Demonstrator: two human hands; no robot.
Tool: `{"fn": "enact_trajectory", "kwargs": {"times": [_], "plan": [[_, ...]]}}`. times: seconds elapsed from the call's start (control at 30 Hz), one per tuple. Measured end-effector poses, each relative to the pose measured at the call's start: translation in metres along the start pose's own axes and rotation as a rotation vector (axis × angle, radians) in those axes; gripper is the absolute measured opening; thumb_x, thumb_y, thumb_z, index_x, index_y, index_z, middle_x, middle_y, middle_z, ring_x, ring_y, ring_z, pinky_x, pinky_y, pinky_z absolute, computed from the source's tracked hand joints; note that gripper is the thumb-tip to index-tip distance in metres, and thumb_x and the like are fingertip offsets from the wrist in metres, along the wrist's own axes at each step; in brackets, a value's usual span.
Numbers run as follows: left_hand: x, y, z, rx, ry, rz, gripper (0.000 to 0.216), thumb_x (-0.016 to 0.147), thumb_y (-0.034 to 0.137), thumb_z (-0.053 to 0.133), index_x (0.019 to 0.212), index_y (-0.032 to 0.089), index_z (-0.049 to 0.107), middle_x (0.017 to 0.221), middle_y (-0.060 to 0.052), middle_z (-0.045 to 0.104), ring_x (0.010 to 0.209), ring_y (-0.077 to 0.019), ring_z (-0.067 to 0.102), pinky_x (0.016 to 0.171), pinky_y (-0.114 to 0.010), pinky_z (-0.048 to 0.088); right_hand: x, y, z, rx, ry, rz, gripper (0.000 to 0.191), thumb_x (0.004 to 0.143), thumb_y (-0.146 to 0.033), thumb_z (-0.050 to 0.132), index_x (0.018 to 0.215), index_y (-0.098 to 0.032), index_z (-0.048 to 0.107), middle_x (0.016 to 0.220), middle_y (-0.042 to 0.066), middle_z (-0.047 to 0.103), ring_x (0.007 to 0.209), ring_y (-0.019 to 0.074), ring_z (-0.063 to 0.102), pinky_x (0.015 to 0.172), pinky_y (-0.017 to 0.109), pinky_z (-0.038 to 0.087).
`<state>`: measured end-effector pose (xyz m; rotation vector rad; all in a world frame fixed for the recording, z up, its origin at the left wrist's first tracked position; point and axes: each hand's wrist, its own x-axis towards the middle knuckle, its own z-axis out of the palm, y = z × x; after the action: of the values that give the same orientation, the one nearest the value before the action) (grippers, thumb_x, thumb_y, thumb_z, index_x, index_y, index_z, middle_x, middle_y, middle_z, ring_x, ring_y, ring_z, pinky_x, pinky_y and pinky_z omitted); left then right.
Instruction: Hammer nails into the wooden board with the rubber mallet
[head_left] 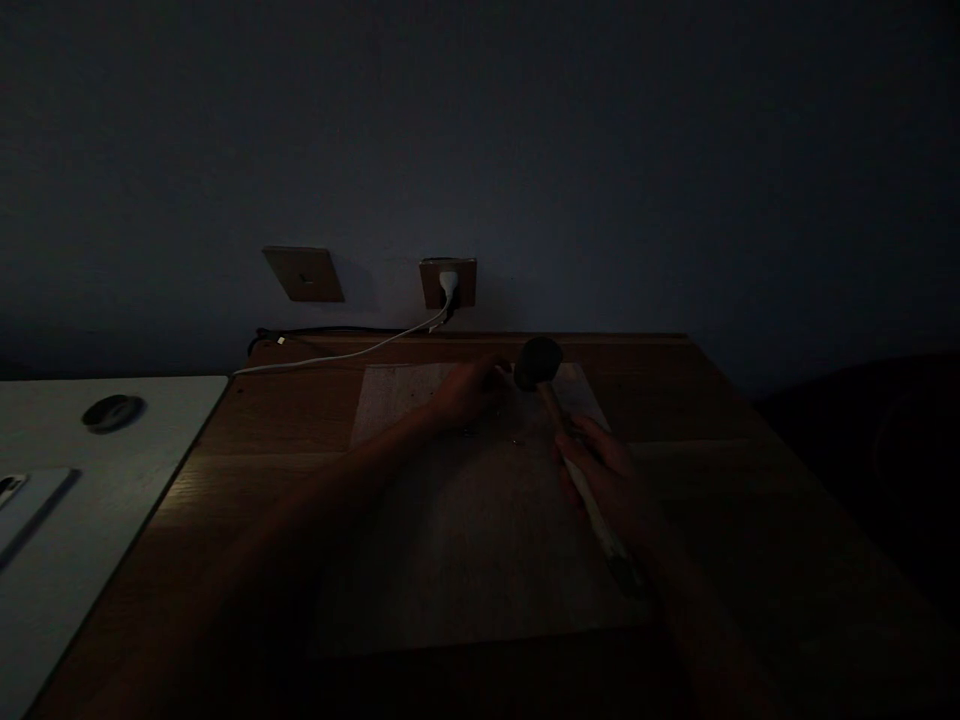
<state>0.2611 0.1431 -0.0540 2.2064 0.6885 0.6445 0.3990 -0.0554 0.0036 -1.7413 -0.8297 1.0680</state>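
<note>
**Mallet in Right-Hand Grip, Head beside Left Fingers**

The mallet [553,408] is located right of the frame's centre. The fingers of the right hand [600,465] are wrapped around its wooden handle, below the dark head [538,362]. The handle slopes toward the lower right; its butt end projects beyond the grip. The head is just beside the fingertips of the left hand [469,392], at upper centre. Whether they touch cannot be determined. The left fingers are bent; low light prevents telling whether they pinch anything. A small shiny piece [517,442] lies below the mallet head and left of the right hand.

Both hands are over a pale board [472,560]. Its far edge runs behind the left hand; its near edge crosses the lower part of the frame. The left forearm crosses the board's left edge, and the right hand is at the right edge. The broadest stretch of board extends below the hands, between the forearms. The wooden table [720,500] continues right to a slanting edge. Its far edge meets the wall [600,200]; at left it adjoins a white surface [150,440].
</note>
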Motion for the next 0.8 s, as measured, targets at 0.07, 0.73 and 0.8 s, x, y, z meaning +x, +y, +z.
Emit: {"fn": "enact_trajectory", "kwargs": {"times": [0.07,0.73,0.8], "plan": [[0.000,-0.002,0.002,-0.030,0.013,0.001,0.042,0.082,0.011,0.070,0.123,0.017,0.064,0.098,-0.004,0.079,0.085,-0.0163,0.073,0.078,-0.025,0.054,0.000,0.003,0.004,-0.007,0.012,-0.010,0.053,0.076,-0.063,0.067,0.110,-0.022,0.061,0.071,-0.005,0.060,0.039,0.0090,0.046,0.033,0.024,0.038],[-0.020,0.043,-0.020,0.560,-0.206,0.156,0.022,0.090,0.029,0.064,0.104,0.014,0.071,0.112,-0.017,0.070,0.102,-0.0293,0.068,0.087,-0.039,0.052,-0.004,0.010,0.004,0.077,0.065,-0.027,0.048,0.079,-0.064,0.070,0.102,-0.024,0.059,0.056,-0.007,0.056,0.036,0.0105,0.044,0.033,0.022,0.034],[-0.023,0.053,-0.014,0.686,-0.261,0.226,0.024,0.091,0.031,0.062,0.103,0.013,0.073,0.115,-0.019,0.069,0.108,-0.0323,0.067,0.093,-0.043,0.051,-0.003,0.009,0.002,0.095,0.072,-0.035,0.047,0.079,-0.064,0.071,0.100,-0.025,0.058,0.053,-0.008,0.054,0.036,0.0108,0.043,0.032,0.022,0.034]]}}
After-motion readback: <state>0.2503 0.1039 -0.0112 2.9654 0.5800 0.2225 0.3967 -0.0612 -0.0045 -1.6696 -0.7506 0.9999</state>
